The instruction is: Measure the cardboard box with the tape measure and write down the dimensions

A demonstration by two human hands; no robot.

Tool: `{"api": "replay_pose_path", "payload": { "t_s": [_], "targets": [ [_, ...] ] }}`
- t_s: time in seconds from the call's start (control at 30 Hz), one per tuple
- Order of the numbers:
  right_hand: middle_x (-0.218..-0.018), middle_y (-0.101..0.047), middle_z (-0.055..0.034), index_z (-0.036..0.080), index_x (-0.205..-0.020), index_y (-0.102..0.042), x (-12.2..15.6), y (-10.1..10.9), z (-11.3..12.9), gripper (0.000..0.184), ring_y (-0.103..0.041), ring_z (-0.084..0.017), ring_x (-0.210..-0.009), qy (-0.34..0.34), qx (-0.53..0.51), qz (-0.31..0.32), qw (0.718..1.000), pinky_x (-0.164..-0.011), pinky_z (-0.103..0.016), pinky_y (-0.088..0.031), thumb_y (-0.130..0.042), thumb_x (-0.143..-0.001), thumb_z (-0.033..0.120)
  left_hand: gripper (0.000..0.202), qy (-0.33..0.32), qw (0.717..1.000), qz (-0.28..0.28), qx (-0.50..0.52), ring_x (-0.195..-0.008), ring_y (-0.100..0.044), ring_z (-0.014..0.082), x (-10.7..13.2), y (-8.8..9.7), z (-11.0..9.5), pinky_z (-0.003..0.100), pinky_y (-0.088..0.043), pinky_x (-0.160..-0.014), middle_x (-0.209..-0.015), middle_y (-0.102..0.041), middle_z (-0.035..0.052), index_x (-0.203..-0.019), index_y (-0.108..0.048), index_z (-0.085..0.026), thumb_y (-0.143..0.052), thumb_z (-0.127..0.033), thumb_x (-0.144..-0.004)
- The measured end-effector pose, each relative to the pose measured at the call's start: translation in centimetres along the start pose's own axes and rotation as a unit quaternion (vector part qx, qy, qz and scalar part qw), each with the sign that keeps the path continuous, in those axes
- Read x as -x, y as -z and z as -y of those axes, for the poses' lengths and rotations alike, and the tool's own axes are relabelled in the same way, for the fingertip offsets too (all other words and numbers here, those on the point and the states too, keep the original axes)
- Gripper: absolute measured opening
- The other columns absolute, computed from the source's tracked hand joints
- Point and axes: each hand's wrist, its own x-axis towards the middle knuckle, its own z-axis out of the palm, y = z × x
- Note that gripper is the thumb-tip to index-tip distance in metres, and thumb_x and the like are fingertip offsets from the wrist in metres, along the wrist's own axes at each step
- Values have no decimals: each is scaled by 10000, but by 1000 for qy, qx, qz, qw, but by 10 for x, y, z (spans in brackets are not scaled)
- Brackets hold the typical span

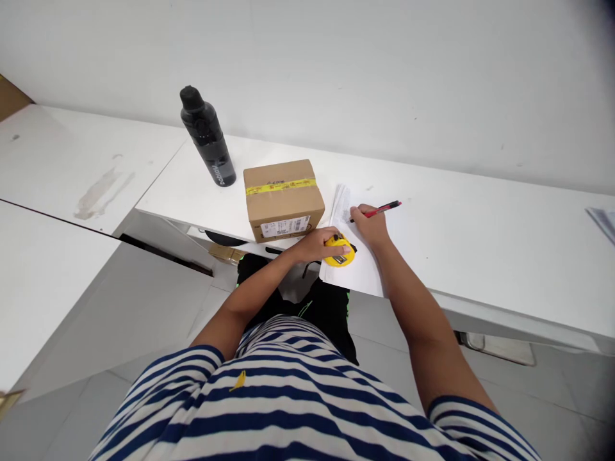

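My left hand is wrapped round a yellow tape measure, which rests over the lower left part of some white paper sheets. In my right hand is a red and black pen, its tip down at the paper's upper part. Whatever is written there is too faint to read. Just left of the paper sits a closed cardboard box, sealed with yellow tape and bearing a white label on its near side.
A dark bottle stands upright behind the box's left side. The white table runs along the wall, with another white tabletop to the left. Some papers lie at the far right. A smaller carton shows below the table.
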Motion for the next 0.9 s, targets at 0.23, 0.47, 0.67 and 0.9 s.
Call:
{"api": "replay_pose_path", "payload": {
  "t_s": [0.23, 0.47, 0.67, 0.9],
  "targets": [
    [-635, -546, 6, 252, -642, -526, -5, -1, -5, 337, -554, -191, -698, -3, 35, -26, 999, -717, -360, -505, -595, -860, 500, 490, -17, 1000, -9, -1, -843, -667, 156, 0, -2, 2, 281, -518, -738, -945, -655, 33, -916, -646, -154, -776, -616, -822],
    [-1181, -648, -103, 232, -1058, -682, -13, 12, 1, 256, -610, -256, -1021, 12, 112, -105, 988, -1031, -495, -484, -565, -876, 368, 536, -37, 998, -36, -28, -863, -666, 169, 2, -2, 7, 287, -510, -745, -964, -659, 39, -924, -644, -160, -766, -668, -806],
    [-1236, -705, -125, 233, -1270, -668, 18, 36, 18, 487, -686, -249, -956, 28, 74, -20, 997, -950, -474, -564, -582, -908, 546, 573, -113, 989, -73, -66, -1049, -687, 231, 15, -8, -1, 380, -555, -963, -1176, -691, 105, -1109, -678, -184, -711, -694, -850],
    [-1420, -665, -121, 348, -1530, -511, 131, 30, 53, 1035, -697, -320, -1212, 72, -212, 226, 948, -959, -477, -622, -454, -756, 1033, 799, -261, 925, -185, -205, -1473, -478, 382, 50, -16, -37, 595, -245, -1327, -1338, -712, 133, -1223, -741, -293, -780, -873, -674]
  ]
}}
